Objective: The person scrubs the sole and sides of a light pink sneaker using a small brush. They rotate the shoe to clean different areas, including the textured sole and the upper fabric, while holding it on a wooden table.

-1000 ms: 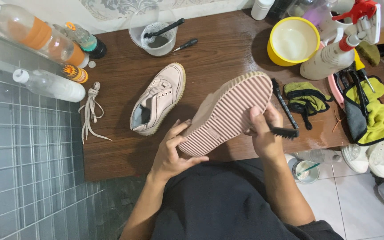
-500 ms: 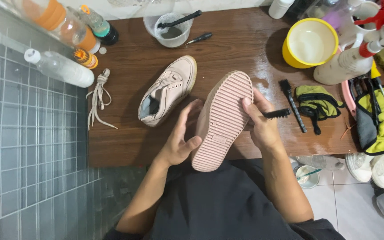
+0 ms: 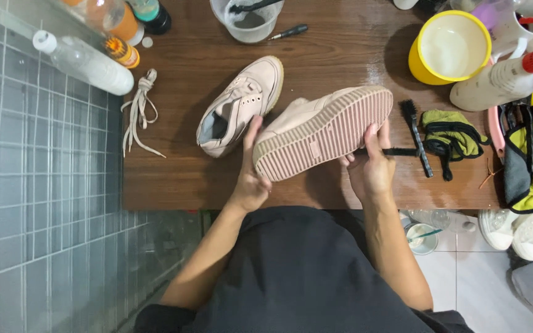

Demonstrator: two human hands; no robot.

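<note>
two hands' grip closed on pink shoe [image 3: 322, 132], left hand [image 3: 249, 179] heelward, right hand [image 3: 370, 172] toeward

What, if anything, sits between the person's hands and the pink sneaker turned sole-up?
Nothing visible does. The left hand already grips the heel end of the pink sneaker and the right hand touches its sole edge. A thin black brush lies by the right hand's fingers, clear of the shoe.

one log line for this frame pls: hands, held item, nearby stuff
left hand: grips pink shoe heel end, sole up | right hand: holds toe end plus black brush | second shoe: on table | laces: left
</note>
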